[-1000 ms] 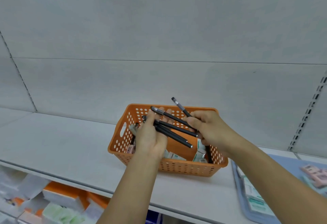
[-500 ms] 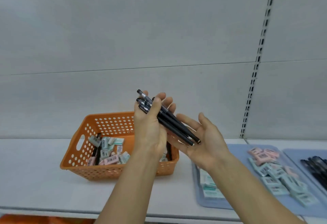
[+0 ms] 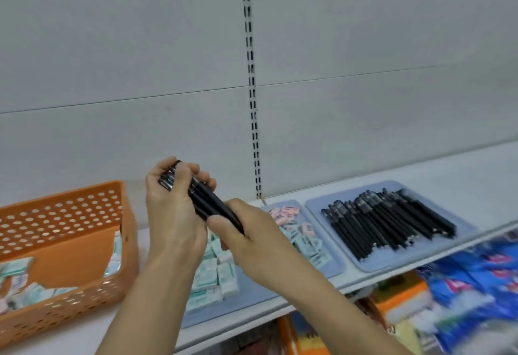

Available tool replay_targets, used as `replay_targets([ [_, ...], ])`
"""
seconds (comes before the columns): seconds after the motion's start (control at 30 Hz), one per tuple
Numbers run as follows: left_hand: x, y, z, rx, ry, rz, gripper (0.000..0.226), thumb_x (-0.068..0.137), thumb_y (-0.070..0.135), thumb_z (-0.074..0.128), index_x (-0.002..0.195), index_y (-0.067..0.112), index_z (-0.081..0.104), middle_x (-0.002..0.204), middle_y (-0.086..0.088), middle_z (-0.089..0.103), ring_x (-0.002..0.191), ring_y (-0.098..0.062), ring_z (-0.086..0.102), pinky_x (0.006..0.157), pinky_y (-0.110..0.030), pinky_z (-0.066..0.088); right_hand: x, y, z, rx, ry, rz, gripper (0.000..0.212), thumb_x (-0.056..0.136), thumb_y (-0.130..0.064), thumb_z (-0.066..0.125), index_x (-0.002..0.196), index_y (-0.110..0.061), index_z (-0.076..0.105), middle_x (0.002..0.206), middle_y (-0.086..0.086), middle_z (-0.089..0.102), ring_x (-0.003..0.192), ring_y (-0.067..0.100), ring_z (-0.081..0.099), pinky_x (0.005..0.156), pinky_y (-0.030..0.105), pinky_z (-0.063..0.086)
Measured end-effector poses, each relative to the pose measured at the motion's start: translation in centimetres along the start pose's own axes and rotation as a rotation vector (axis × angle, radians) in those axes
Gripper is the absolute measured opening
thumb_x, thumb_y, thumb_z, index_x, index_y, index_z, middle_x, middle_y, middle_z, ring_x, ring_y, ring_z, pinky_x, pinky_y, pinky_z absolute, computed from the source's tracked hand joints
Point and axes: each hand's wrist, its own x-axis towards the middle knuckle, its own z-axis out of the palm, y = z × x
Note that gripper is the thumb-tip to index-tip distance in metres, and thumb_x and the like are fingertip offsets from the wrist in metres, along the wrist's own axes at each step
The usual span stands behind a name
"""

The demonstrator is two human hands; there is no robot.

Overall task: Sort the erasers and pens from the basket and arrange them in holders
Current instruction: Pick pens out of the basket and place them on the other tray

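Observation:
A bundle of black pens [image 3: 207, 200] is held in mid-air above the shelf. My left hand [image 3: 173, 209] grips its upper end, fingers curled round it. My right hand [image 3: 246, 231] wraps round the lower end of the same bundle. To the left stands the orange perforated basket [image 3: 64, 214], with several white and green erasers inside. Below my hands a blue tray [image 3: 252, 293] holds green and pink erasers [image 3: 213, 276]. Farther right a second blue tray [image 3: 386, 262] carries a row of black pens [image 3: 392, 220].
All stand on a white shelf [image 3: 448, 175] with a white back panel and a slotted upright [image 3: 252, 102]. Under the shelf edge lie blue packets [image 3: 476, 279] and orange boxes [image 3: 398, 301], blurred.
The view swung right, bringing both trays into sight. My right hand, which lay flat and open under the pens, has closed round the lower end of the bundle.

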Motion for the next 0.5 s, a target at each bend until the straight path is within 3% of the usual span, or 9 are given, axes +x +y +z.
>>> replay_targets([
  [0.07, -1.3, -2.0, 1.0, 0.041, -0.039, -0.067, 0.013, 0.1, 0.009, 0.049, 0.103, 0.021, 0.053, 0.075, 0.0, 0.063, 0.061, -0.013, 0.06, 0.064, -0.03, 0.054, -0.9, 1.6, -1.5, -0.117, -0.051, 0.035, 0.027, 0.1, -0.044, 0.041, 0.096, -0.019, 0.047, 0.074, -0.001, 0.051, 0.062, 0.016, 0.046, 0.058, 0.038, 0.038],
  [0.2, -3.8, -6.1, 3.1, 0.082, -0.123, -0.283, 0.013, 0.099, 0.011, 0.05, 0.107, 0.021, 0.054, 0.081, -0.002, 0.066, 0.064, -0.013, 0.064, 0.063, -0.029, 0.057, -3.5, 4.5, -4.9, 0.053, -0.114, 0.204, 0.023, 0.102, -0.041, 0.039, 0.1, -0.021, 0.051, 0.069, -0.006, 0.042, 0.053, 0.006, 0.037, 0.058, 0.032, 0.032],
  [0.27, -4.5, -8.0, 3.7, 0.249, -0.217, -0.427, 0.025, 0.097, 0.017, 0.056, 0.121, 0.022, 0.05, 0.102, -0.004, 0.067, 0.083, -0.016, 0.069, 0.079, -0.036, 0.058, -4.6, 6.2, -7.1, 0.042, -0.068, 0.304, 0.021, 0.102, -0.04, 0.039, 0.088, -0.027, 0.048, 0.066, -0.007, 0.042, 0.048, 0.002, 0.037, 0.055, 0.03, 0.032],
  [0.33, -4.9, -9.7, 3.5, 0.582, -0.339, -0.493, 0.047, 0.095, 0.029, 0.06, 0.136, 0.03, 0.038, 0.124, 0.004, 0.057, 0.105, -0.018, 0.062, 0.093, -0.04, 0.049, -5.1, 8.1, -9.6, -0.106, 0.063, 0.41, 0.022, 0.102, -0.039, 0.039, 0.091, -0.023, 0.049, 0.071, -0.007, 0.051, 0.054, 0.004, 0.048, 0.053, 0.025, 0.038],
  [0.43, -5.2, -10.8, 2.4, 0.955, -0.528, -0.315, 0.051, 0.096, 0.035, 0.057, 0.14, 0.039, 0.032, 0.135, 0.013, 0.044, 0.12, -0.008, 0.045, 0.093, -0.03, 0.038, -5.0, 11.3, -12.9, -0.61, 0.259, 0.528, 0.029, 0.103, -0.037, 0.036, 0.1, -0.01, 0.045, 0.074, -0.003, 0.055, 0.071, 0.022, 0.061, 0.053, 0.03, 0.036],
  [0.5, -5.0, -11.3, 1.0, 1.23, -0.654, -0.104, 0.047, 0.096, 0.037, 0.054, 0.14, 0.036, 0.036, 0.14, 0.012, 0.042, 0.128, -0.007, 0.037, 0.102, -0.028, 0.034, -4.3, 13.1, -14.1, -0.809, 0.235, 0.625, 0.029, 0.104, -0.033, 0.035, 0.11, -0.006, 0.044, 0.086, 0.005, 0.064, 0.084, 0.03, 0.064, 0.057, 0.032, 0.035],
])
